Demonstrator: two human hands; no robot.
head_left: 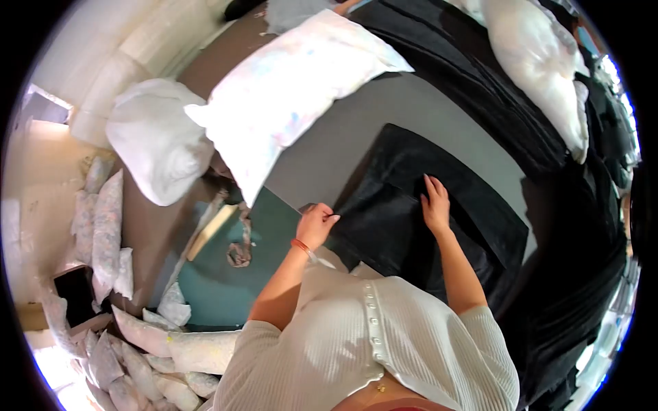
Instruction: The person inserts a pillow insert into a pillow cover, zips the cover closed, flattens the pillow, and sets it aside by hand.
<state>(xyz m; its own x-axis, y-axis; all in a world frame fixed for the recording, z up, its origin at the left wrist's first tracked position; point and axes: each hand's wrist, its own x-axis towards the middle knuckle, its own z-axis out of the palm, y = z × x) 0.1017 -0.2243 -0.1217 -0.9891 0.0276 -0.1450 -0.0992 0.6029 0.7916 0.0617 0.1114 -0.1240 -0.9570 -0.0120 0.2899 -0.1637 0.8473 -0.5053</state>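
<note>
We see black cloth (394,181) with a soft sheen, a smooth matt grey tabletop (332,154), a matt cloth-covered pillow (295,82) and a ribbed knit shirt (329,322).

I see passable grey desk (329,162) between the white pillow (295,85) and the black cloth (397,171), the pillow blocking my left hand (318,223) ahead, heaped dark fabric (579,253) barring the far side and right, a twisted brown strip (247,236) cluttering the teal surface (212,294) leftward
</note>
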